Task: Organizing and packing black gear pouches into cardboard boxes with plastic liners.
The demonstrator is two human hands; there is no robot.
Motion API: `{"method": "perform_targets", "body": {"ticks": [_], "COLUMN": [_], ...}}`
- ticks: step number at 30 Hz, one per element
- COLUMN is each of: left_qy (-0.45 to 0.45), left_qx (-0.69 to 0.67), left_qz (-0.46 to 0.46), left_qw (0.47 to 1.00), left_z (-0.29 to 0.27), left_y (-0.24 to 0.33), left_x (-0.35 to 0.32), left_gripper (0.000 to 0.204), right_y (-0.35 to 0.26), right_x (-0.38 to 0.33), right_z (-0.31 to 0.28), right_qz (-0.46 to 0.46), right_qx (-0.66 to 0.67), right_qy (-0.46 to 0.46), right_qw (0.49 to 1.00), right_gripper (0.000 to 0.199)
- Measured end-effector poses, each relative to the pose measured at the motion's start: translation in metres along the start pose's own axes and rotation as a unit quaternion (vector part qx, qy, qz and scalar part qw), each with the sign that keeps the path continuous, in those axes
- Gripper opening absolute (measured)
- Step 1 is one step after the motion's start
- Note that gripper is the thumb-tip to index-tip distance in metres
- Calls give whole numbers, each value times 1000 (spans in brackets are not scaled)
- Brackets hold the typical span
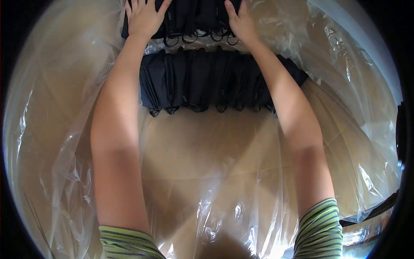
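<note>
At the top edge of the head view lies a row of black fabric pouches [194, 17] with zippers and small loops along its near side. My left hand [145, 19] rests on the row's left end, fingers spread and thumb apart. At the right end, my right hand [242, 21] touches the row with its thumb away from the fingers. The frame's top edge cuts off some fingertips of both hands. A second row of similar black pouches [202, 77] lies nearer to me, packed side by side. My right forearm crosses over its right part.
Clear plastic sheeting [56, 172] lines the large brown container or surface around the pouches, wrinkled and shiny at the sides. Its bare brown base [207, 146] shows through in front of the near row. A curved brown edge [366, 228] is at the lower right.
</note>
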State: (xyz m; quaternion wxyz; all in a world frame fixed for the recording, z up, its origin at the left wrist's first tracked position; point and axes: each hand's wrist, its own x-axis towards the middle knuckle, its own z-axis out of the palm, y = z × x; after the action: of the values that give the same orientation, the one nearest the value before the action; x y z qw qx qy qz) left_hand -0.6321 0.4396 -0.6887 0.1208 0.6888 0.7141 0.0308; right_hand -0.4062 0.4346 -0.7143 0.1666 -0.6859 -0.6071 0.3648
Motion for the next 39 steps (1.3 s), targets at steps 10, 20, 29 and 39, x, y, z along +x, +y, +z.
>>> {"method": "perform_targets", "body": {"ticks": [10, 20, 29, 39], "left_qy": [2, -43, -234, -221], "left_qx": [-144, -261, -493, -495], "left_qz": [179, -16, -255, -436], "left_qw": [973, 964, 798, 718], "left_z": [25, -53, -343, -485], "left_y": [82, 117, 187, 166], "left_x": [-20, -96, -289, -429], "left_gripper": [54, 48, 29, 26], "right_y": [55, -24, -117, -207], "right_x": [10, -67, -291, -362], "right_z": [18, -61, -253, -466], "right_qz": [-76, 52, 188, 143], "right_qx": [-49, 100, 267, 187], "right_qy": [4, -67, -157, -233], "right_qw": [996, 991, 932, 943], "right_gripper": [65, 46, 18, 22]}}
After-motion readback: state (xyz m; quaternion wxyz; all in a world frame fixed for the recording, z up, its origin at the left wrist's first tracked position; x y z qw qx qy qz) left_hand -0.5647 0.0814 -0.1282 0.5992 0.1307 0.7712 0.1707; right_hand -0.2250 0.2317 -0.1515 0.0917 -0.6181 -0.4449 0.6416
